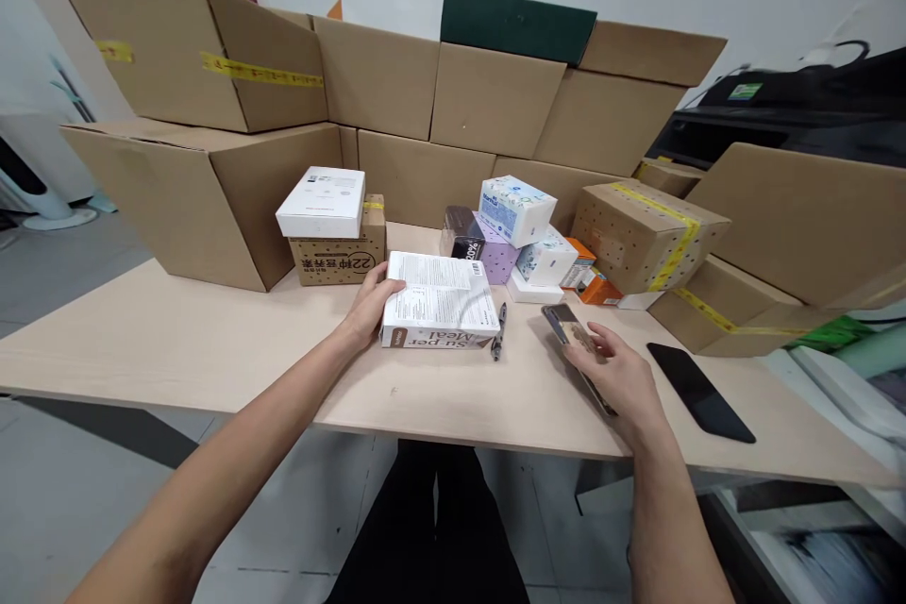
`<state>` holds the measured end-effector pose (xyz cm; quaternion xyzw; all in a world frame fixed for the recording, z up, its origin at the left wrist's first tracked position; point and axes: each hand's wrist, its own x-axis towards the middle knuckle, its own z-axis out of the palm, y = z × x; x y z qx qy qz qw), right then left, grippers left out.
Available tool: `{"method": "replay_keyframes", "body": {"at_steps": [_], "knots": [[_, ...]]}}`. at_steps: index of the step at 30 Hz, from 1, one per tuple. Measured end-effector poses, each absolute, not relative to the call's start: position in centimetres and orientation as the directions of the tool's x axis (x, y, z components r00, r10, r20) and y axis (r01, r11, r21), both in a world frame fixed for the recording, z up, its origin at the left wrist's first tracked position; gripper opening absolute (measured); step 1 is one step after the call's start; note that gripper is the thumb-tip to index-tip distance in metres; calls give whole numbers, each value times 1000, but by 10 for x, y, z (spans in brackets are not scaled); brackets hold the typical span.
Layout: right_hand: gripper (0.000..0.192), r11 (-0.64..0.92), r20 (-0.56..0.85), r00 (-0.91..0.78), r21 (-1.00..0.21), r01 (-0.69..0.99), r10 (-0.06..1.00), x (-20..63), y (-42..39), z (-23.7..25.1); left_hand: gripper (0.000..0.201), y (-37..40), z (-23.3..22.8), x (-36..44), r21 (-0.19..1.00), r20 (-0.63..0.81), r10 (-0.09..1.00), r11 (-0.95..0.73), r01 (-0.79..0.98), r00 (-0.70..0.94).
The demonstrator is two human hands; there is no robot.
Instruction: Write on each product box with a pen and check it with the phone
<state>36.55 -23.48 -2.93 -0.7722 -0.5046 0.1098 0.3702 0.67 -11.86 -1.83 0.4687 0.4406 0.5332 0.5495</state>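
Resting on the pale wooden worktop (pixel 176 340), the left hand (pixel 369 302) lies against the left end of a flat white printed carton with a brown end panel (pixel 440 311); its fingers (pixel 388 286) curl loosely over the carton's upper left corner, touching it but not closed round it. The carton lies flat near the middle of the worktop, its printed face up. Just beside its right edge lies a dark pen (pixel 499 332), pointing away from the person.

The right hand (pixel 614 376) holds a slim phone with a patterned back (pixel 570 332) above the worktop's front edge, the fingers closed round its near end while its far end points toward the carton. To the right of that hand a black phone (pixel 699 392) lies flat on the worktop, well apart from the carton.

Behind the carton stands a cluster of small packs: a white and blue tissue box (pixel 516 208), a purple box (pixel 497 260) and an orange packet (pixel 591 283). To the left a white flat box (pixel 322 201) sits on a small brown printed carton (pixel 338 260). Large plain cardboard boxes (pixel 212 198) are stacked along the back, and a taped brown box with yellow tape (pixel 647 236) stands at the right.
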Motion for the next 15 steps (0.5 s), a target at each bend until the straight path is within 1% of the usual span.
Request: {"method": "replay_keyframes", "body": {"at_steps": [1,2,3,5,6,8,10,11,13,15], "knots": [[73,-132,202,479,-807,576,854,361,-235,-27,67,-118,-19,7,984,26,999,-20,-178,36],[71,-33,197,477,-902,431,857,356,-234,-23,67,-117,-20,8,983,37,999,-31,-182,26],[69,68,196,457,-957,281,867,348,-234,-18,67,-117,-21,8,981,46,999,-42,-188,19],[68,213,202,376,-977,12,904,327,-235,-5,67,-116,-22,8,978,70,998,-66,-198,10],[68,239,194,320,-965,-108,927,315,-235,1,67,-116,-23,8,976,83,996,-79,-201,12],[67,180,123,183,-924,-338,975,289,-236,11,67,-117,-24,8,973,115,993,-108,-202,21],[63,37,28,26,-846,-532,999,262,-236,15,67,-117,-25,8,971,139,990,-130,-199,28],[61,-38,-7,-54,-800,-599,998,250,-236,14,67,-117,-26,8,970,149,988,-140,-199,30],[59,-168,-40,-202,-720,-673,979,228,-233,11,68,-117,-26,8,967,165,986,-155,-202,31],[59,-275,-48,-326,-658,-701,944,211,-229,7,70,-118,-26,9,963,172,985,-161,-218,34]]}}
